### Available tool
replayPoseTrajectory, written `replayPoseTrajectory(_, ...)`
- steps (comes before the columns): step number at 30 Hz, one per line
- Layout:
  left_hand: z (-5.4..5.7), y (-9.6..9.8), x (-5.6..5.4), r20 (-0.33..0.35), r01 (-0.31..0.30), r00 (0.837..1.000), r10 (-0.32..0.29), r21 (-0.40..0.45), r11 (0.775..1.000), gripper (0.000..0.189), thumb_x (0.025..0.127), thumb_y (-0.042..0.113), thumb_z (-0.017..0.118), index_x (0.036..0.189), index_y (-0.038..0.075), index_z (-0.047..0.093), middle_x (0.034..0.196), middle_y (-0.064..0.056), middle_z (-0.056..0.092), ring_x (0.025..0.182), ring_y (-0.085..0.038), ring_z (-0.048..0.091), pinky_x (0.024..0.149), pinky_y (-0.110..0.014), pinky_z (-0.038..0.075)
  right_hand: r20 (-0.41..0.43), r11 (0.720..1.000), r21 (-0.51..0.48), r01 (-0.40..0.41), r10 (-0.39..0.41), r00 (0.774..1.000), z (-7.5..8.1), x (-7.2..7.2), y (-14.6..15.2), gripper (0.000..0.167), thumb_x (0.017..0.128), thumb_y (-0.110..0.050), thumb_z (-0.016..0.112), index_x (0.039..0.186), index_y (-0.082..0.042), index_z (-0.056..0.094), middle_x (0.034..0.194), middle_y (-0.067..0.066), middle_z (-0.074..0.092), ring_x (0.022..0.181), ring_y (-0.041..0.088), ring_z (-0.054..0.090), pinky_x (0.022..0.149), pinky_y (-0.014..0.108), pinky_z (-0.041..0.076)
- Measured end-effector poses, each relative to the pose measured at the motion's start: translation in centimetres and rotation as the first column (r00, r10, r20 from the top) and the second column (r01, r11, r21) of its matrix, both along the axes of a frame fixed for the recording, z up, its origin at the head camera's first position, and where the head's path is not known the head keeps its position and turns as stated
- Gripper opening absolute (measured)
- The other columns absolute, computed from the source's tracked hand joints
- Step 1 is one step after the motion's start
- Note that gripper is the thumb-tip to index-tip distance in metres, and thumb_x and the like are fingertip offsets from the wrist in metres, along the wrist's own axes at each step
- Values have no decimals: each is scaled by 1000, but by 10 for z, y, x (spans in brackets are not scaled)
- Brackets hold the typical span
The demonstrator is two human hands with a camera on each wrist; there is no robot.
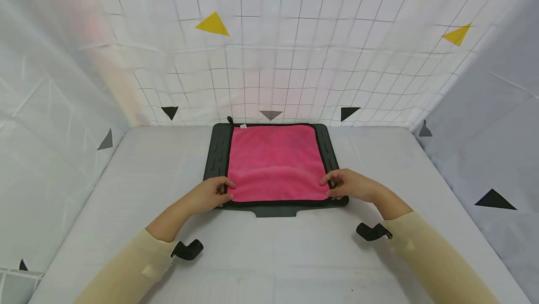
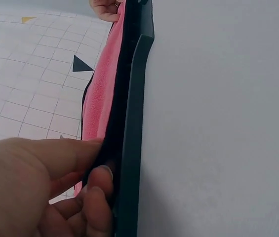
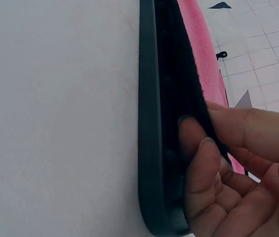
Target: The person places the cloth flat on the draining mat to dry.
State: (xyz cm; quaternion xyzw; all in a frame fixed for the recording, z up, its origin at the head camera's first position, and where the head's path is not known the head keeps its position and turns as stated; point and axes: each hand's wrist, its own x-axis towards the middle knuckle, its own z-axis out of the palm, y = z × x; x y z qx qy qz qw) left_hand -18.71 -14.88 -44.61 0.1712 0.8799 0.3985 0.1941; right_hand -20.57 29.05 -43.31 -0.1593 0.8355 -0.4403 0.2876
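Observation:
A pink cloth (image 1: 275, 159) with black edging lies spread over a dark green-black tray (image 1: 275, 211), whose side strips and front lip show around it. At the cloth's near left corner, my left hand (image 1: 209, 193) pinches the edge between thumb and fingers. My right hand (image 1: 353, 184) pinches the near right corner the same way. Both wrist views show the cloth's black edge (image 2: 113, 123) raised slightly off the tray, with fingertips tucked beneath it. A small loop (image 3: 221, 55) and a white tag (image 1: 243, 126) sit at the cloth's far left corner.
The tray stands on a white-covered table (image 1: 168, 154), its far side near a white grid-patterned curtain (image 1: 269, 61) with yellow and black triangles. Plain white sheets hang left and right. Black wrist-mounted devices (image 1: 188, 249) stick out from both sleeves.

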Motion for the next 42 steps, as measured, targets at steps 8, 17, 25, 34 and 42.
replayPoseTrajectory(8,4,4,5,-36,-2,999,-2,-103,995,27,94,17,71,119,11,64,73,-2,54,62,-14,50,58,-28,43,-45,990,129,-51,57,997,6,1,-4,33,91,-12,73,121,-3,62,79,9,57,65,20,57,63,33,52)
replayPoseTrajectory(17,9,3,3,-161,-11,987,-9,-124,992,22,93,19,73,114,11,70,73,2,55,64,-11,50,57,-27,43,-59,969,223,-110,126,990,22,-2,-4,26,100,-24,63,121,-9,65,75,9,56,61,15,48,55,28,44)
replayPoseTrajectory(25,20,14,-10,-245,4,969,-27,-95,996,26,94,21,72,116,7,68,99,0,63,88,-17,57,76,-34,51,-216,981,177,-77,115,970,31,-9,-26,30,101,-19,61,125,-2,63,100,10,67,88,25,63,78,37,54)
replayPoseTrajectory(34,10,38,-26,-336,85,929,-155,-214,973,51,95,29,71,141,11,57,142,-11,55,134,-32,45,109,-54,37,-540,959,269,-92,229,810,11,-17,-61,38,98,-18,66,134,-7,62,137,12,57,133,33,44,108,55,38)
replayPoseTrajectory(42,2,52,-30,-258,190,911,-323,-433,881,63,97,44,63,154,25,43,162,-13,28,149,-40,19,113,-66,22,-509,863,470,-187,438,741,-4,-19,-82,62,98,-33,65,154,-22,41,162,13,29,147,40,22,114,59,28)
